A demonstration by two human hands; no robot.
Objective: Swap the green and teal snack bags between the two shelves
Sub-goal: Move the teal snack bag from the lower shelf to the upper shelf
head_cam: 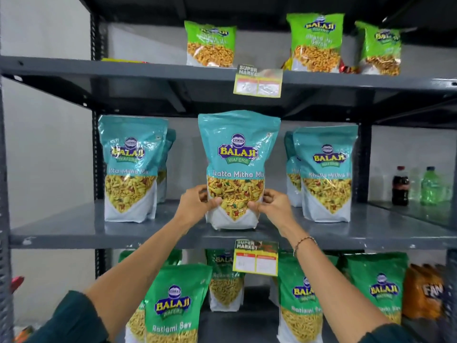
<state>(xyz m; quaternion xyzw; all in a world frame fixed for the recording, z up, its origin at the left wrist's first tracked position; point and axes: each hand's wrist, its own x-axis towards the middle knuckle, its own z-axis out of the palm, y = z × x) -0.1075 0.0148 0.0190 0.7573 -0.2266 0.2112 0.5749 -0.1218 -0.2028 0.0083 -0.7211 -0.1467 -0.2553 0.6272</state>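
Observation:
A teal snack bag [238, 154] stands upright at the front middle of the middle shelf [74, 233]. My left hand [195, 204] grips its lower left side and my right hand [273, 203] grips its lower right side. More teal bags stand to the left [131, 167] and right [326, 172] on the same shelf. On the shelf below stand several green snack bags, among them a near left bag [174, 305], a middle bag behind [226, 283] and right bags [301, 300] [380, 288].
The top shelf [123, 68] holds three smaller light-green bags [210, 43] [314, 40] [380, 48]. Yellow price labels [257, 81] [256, 258] hang from the shelf edges. Drink bottles [400, 185] [431, 185] stand at the right. An orange pack [422, 290] sits at the lower right.

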